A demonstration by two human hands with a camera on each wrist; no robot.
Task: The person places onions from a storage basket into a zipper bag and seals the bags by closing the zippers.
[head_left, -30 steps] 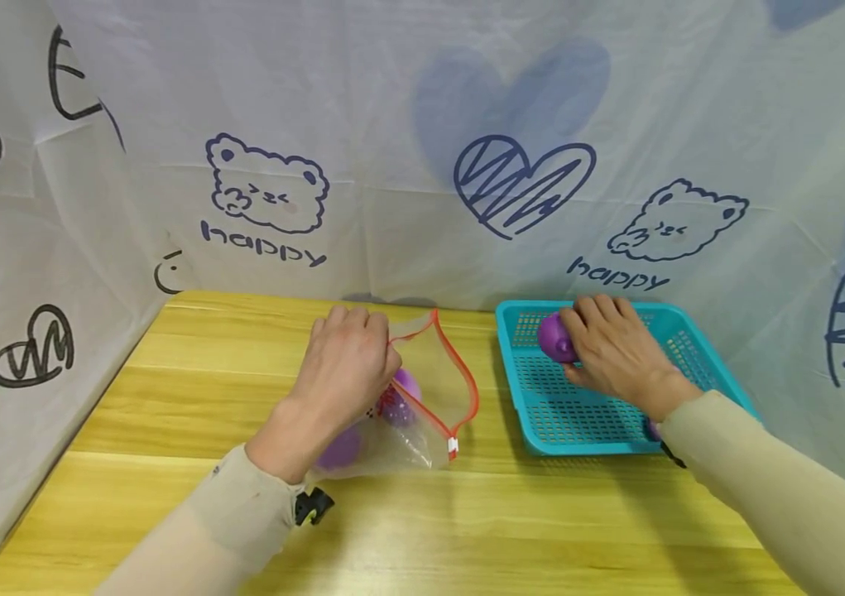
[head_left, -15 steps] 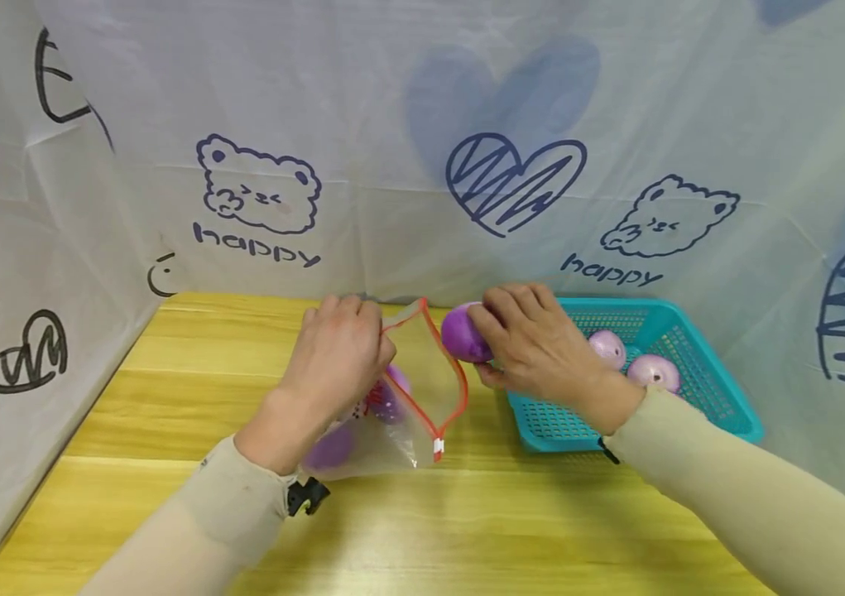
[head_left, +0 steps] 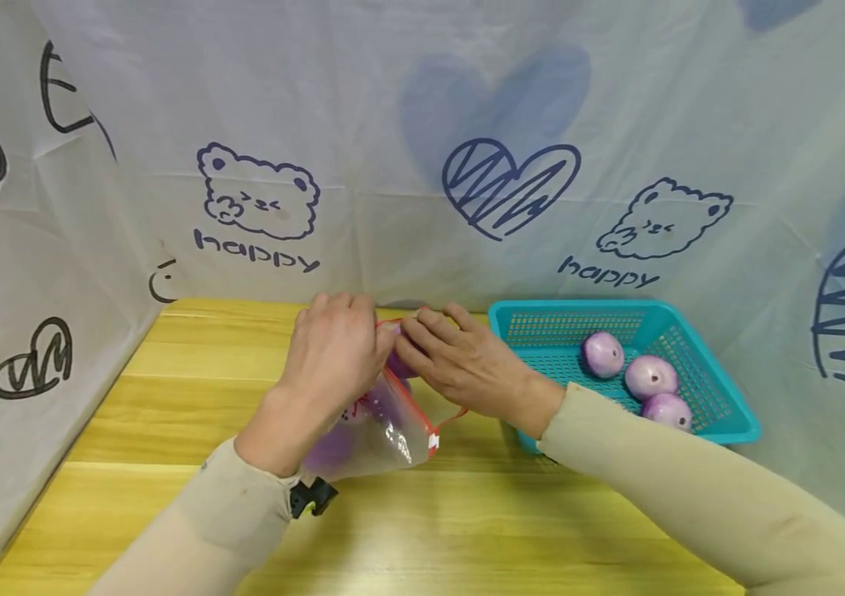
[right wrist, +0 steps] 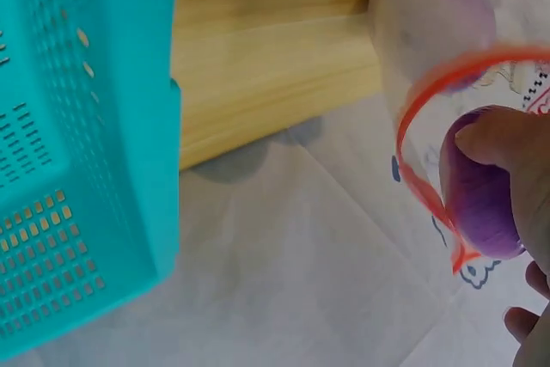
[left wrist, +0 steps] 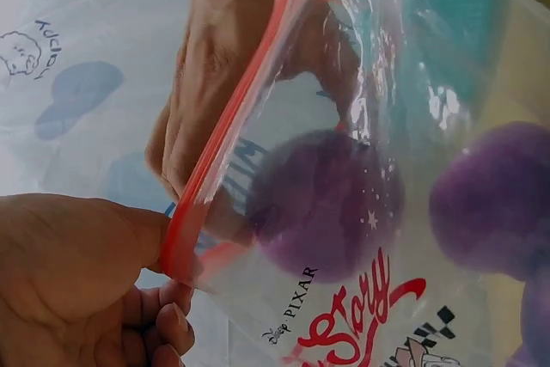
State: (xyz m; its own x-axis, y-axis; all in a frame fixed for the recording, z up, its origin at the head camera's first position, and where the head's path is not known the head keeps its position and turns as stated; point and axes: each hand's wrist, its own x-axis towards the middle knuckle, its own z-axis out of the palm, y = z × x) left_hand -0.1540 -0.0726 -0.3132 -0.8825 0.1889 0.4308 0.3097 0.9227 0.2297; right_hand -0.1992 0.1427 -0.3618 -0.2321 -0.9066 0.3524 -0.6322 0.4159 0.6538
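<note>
left hand (head_left: pixel 333 352): I see it pinching the red zip rim of the clear bag (head_left: pixel 381 430), thumb and fingers curled on the strip, holding the mouth up and open toward the right.
right hand (head_left: pixel 459 364): fingers wrapped round a purple ball (right wrist: pixel 481 186), pushing it in at the bag mouth.
ball position: right at the red rim, partly through it; the left wrist view shows it already behind the plastic.
key relation: bag interior lies left and near of the right fingers; the opening faces right and far, so the right hand is the one lined up with it.
bag contents: at least two more purple balls low inside.
basket (head_left: pixel 720 389): teal, right on the worktop (head_left: pixel 169 389), three purple balls in it.
</note>
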